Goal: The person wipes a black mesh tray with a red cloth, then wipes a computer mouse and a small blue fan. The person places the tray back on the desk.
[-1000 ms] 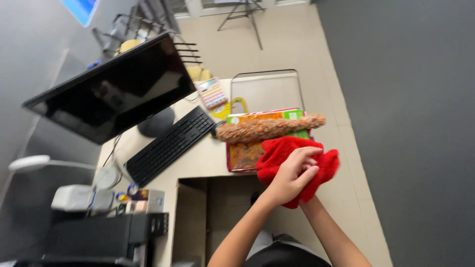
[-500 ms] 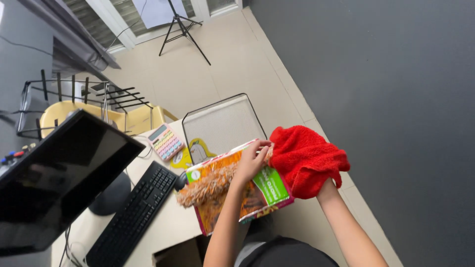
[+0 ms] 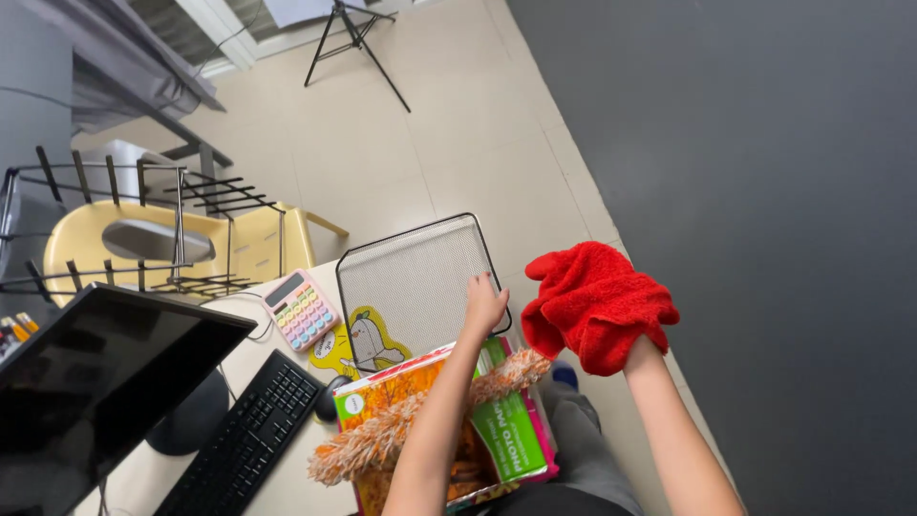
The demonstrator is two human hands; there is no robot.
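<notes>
My right hand (image 3: pixel 630 349) is wrapped in a red fluffy cloth (image 3: pixel 594 303) and holds it up beside the desk's right edge. My left hand (image 3: pixel 482 304) reaches forward and grips the near right rim of a black wire mesh tray (image 3: pixel 411 277) at the desk's far end. Under my left forearm lies an orange and white fluffy duster (image 3: pixel 382 435) on top of a colourful flat package (image 3: pixel 497 440).
A pink calculator (image 3: pixel 299 310) and a yellow cartoon mouse pad (image 3: pixel 351 342) lie left of the tray. A black keyboard (image 3: pixel 244 440), a mouse (image 3: pixel 328 399) and a dark monitor (image 3: pixel 86 382) fill the left. A yellow chair (image 3: pixel 162 244), wire rack and tripod (image 3: pixel 358 38) stand beyond the desk.
My left hand left the duster and package and moved forward onto the mesh tray's rim. The view tilted further toward the floor; the red cloth stays raised on my right hand.
</notes>
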